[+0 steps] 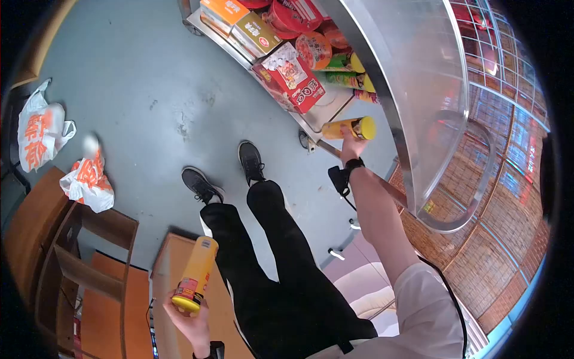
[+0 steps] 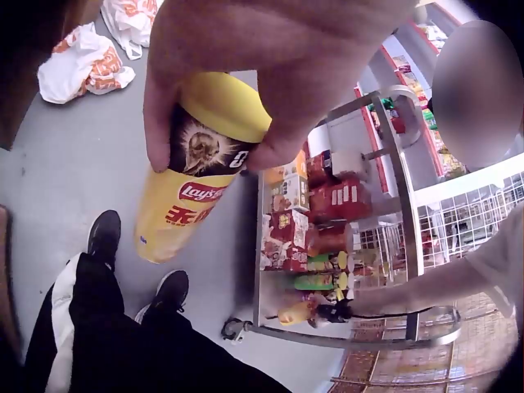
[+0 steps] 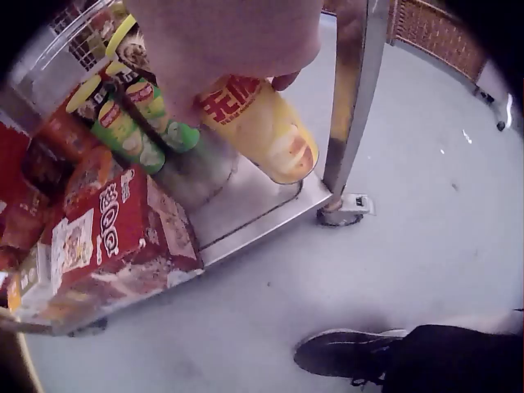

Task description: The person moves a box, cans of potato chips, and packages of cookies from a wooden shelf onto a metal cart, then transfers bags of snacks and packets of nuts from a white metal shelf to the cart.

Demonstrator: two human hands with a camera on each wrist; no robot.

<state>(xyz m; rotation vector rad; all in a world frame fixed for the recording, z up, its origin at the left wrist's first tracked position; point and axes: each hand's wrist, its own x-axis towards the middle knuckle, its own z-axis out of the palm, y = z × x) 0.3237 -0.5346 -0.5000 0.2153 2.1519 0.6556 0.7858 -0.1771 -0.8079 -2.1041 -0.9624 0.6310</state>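
My left hand [image 1: 192,328] grips a yellow Lay's chip canister [image 1: 202,263] near its yellow lid, above the floor beside my left leg. In the left wrist view, thumb and fingers sit on either side of the black band below that canister's lid [image 2: 225,106]. Over the near corner of the metal cart's lower shelf [image 3: 246,192], my right hand [image 1: 353,147] holds another yellow chip canister [image 1: 333,130]. Its base end [image 3: 286,155] tilts close over the shelf in the right wrist view. Beside it lie green chip canisters [image 3: 123,131] and a red box [image 3: 127,225].
More boxes [image 1: 257,33] and red tubs [image 1: 287,21] crowd the cart's far end. The cart's curved handle [image 1: 487,179] sticks out at right. White plastic bags [image 1: 42,131] rest on the floor at left, near a wooden shelf unit [image 1: 89,275]. A caster [image 3: 340,214] supports the cart corner.
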